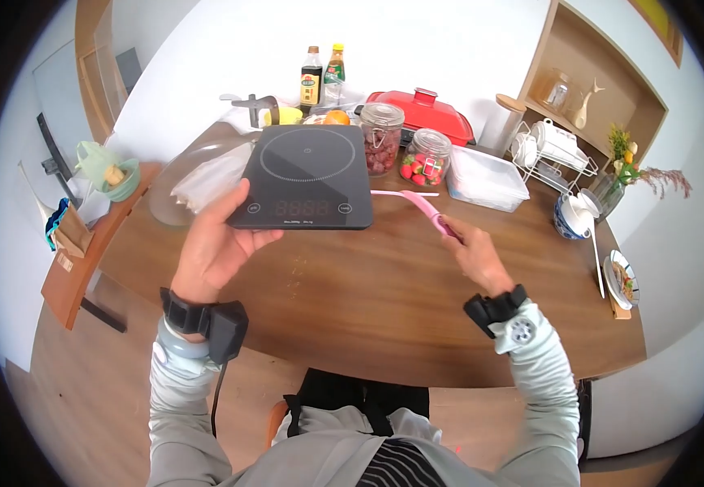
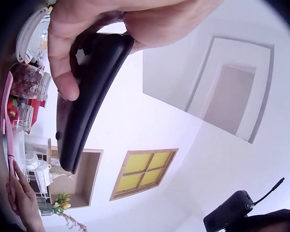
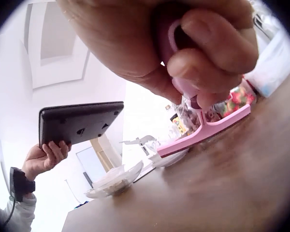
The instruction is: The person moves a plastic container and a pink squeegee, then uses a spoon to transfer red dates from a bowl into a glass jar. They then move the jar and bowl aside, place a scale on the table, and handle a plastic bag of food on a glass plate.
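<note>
Both hands are busy in the head view: the left hand point(image 1: 215, 247) grips the near left corner of a flat black induction cooktop point(image 1: 306, 175), lifting that edge off the round brown wooden bench point(image 1: 368, 300), while the right hand point(image 1: 475, 253) clutches the handle of a pink plastic squeegee point(image 1: 417, 203), whose long axis runs from that hand toward the cooktop's right edge.

From the left wrist, thumb and fingers point(image 2: 67, 72) clamp the dark slab point(image 2: 84, 96) edge-on, ceiling behind.

From the right wrist, curled fingers point(image 3: 217, 43) hold the pink handle; the blade point(image 3: 203, 135) rests on the wood, the raised cooktop point(image 3: 79, 121) well apart to the left.
</note>
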Demonstrator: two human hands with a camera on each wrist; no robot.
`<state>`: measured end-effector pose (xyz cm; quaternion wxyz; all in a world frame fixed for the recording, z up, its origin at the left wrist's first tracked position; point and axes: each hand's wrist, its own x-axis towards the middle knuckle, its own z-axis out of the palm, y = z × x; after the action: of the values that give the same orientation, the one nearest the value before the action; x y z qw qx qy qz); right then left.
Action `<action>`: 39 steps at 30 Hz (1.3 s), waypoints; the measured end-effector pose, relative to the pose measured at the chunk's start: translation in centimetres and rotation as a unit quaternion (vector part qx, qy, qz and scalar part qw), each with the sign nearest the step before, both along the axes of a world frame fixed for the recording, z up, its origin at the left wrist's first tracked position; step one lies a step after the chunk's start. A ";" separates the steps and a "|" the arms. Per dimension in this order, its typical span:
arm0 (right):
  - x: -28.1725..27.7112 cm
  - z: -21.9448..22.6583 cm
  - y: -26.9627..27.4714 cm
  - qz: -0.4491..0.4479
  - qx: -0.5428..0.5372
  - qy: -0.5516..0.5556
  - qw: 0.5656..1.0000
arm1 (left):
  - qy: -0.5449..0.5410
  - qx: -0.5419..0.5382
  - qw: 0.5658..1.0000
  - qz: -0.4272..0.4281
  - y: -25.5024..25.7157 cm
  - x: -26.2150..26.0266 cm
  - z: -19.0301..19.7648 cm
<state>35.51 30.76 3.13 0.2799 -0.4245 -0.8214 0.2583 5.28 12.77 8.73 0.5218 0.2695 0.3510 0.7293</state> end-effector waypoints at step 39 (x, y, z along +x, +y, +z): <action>19.2 0.3 2.8 -0.245 0.026 -0.017 0.969 | 0.008 -0.131 0.969 -0.207 10.7 7.3 -11.9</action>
<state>54.71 33.55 3.40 0.3315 -0.6095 -0.7037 0.1530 12.54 23.51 -3.21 0.6895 0.2718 0.3838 0.5508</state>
